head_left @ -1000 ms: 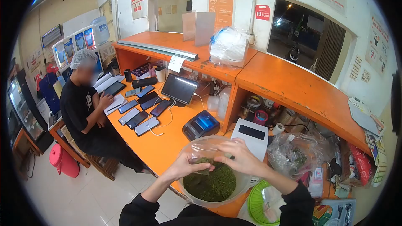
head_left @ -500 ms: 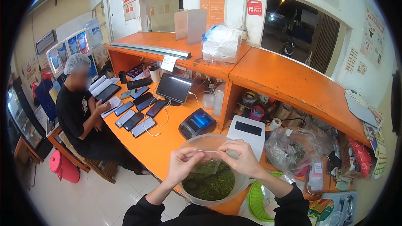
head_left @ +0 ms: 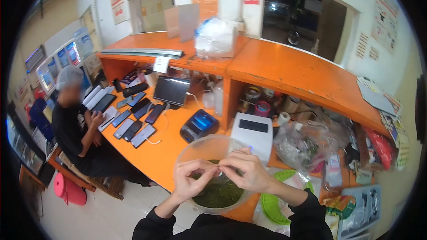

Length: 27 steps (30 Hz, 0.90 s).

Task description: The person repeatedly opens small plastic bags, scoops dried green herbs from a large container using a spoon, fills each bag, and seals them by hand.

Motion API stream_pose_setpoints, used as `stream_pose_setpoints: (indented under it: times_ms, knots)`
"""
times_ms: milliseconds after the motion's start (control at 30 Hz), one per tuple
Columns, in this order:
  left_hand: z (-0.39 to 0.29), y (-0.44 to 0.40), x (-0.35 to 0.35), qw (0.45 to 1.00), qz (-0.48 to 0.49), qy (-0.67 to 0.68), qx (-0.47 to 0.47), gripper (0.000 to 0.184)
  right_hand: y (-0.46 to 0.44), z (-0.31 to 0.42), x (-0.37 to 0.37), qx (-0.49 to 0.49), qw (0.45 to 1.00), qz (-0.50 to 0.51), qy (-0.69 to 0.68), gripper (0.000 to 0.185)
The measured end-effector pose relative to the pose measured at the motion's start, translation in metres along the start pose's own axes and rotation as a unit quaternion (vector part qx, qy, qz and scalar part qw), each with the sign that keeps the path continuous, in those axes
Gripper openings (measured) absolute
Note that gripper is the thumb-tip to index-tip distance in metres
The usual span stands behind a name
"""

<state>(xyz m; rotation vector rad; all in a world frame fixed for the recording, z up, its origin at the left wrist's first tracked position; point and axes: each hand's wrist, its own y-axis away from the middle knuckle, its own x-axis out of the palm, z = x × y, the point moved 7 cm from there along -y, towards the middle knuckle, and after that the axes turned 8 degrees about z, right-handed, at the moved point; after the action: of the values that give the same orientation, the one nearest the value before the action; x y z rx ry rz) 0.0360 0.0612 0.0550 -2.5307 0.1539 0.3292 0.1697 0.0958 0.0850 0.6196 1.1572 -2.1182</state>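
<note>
Both of my hands meet above a large translucent plastic tub [head_left: 202,144] that holds finely chopped green leaves [head_left: 218,197]. The fingertips of my left hand [head_left: 191,180] are pinched close against those of my right hand [head_left: 247,171]. Between them is the edge of a small clear plastic bag [head_left: 219,174], hard to make out against the green. A dark shape among the leaves is partly hidden behind my hands. Just right of the tub, below my right forearm, lies a bright green plastic basket [head_left: 271,209].
A person [head_left: 73,129] in a hairnet sits at the left, beside several phones [head_left: 120,118]. Behind the tub stand a black printer [head_left: 200,124] and a white device [head_left: 251,140]. Plastic bags [head_left: 307,144] and a cutlery tray [head_left: 360,209] are at the right.
My hands have come closer together, fingertips now nearly touching, and the bag's stretched edge has shortened between them. The camera view has shifted, moving the scene slightly left.
</note>
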Motion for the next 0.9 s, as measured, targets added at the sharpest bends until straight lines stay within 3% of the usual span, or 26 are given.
stream_pose_setpoints:
  times_ms: [100,200,300,433,533,567,667,767,833,900]
  knots:
    - [0.005,0.004,0.008,0.998,-0.017,0.068,-0.005,0.010,0.011,-0.001,-0.003,-0.014,1.000,-0.011,0.014,0.015]
    - [-0.003,-0.001,0.016,0.999,0.006,0.039,-0.013,0.019,0.021,-0.003,-0.009,-0.042,0.997,-0.053,0.031,0.016]
    - [0.022,0.002,0.025,0.996,0.022,0.005,-0.088,0.029,0.033,-0.010,-0.035,-0.032,0.986,-0.046,0.156,0.018]
    - [0.033,0.008,0.008,0.997,0.006,0.014,-0.082,0.062,0.083,-0.056,-0.119,0.080,0.925,-0.160,0.334,0.023]
    - [0.045,0.020,-0.007,0.989,-0.003,-0.047,-0.143,0.084,0.125,-0.083,-0.176,0.248,0.852,-0.149,0.437,0.026]
    - [0.046,0.024,-0.009,0.988,-0.009,-0.049,-0.147,0.084,0.142,-0.087,-0.185,0.287,0.828,-0.152,0.456,0.027]
    - [0.049,0.031,-0.014,0.987,-0.030,-0.046,-0.149,0.080,0.192,-0.081,-0.199,0.406,0.791,-0.175,0.422,0.029]
    - [0.057,0.044,-0.015,0.986,-0.036,-0.025,-0.158,0.077,0.256,-0.087,-0.177,0.431,0.820,-0.162,0.340,0.030]
    - [0.065,0.051,-0.015,0.984,-0.032,-0.022,-0.176,0.076,0.292,-0.096,-0.141,0.544,0.800,-0.083,0.238,0.028]
    - [0.064,0.050,-0.010,0.983,-0.028,-0.039,-0.176,0.076,0.347,-0.118,-0.096,0.513,0.820,-0.017,0.255,0.028]
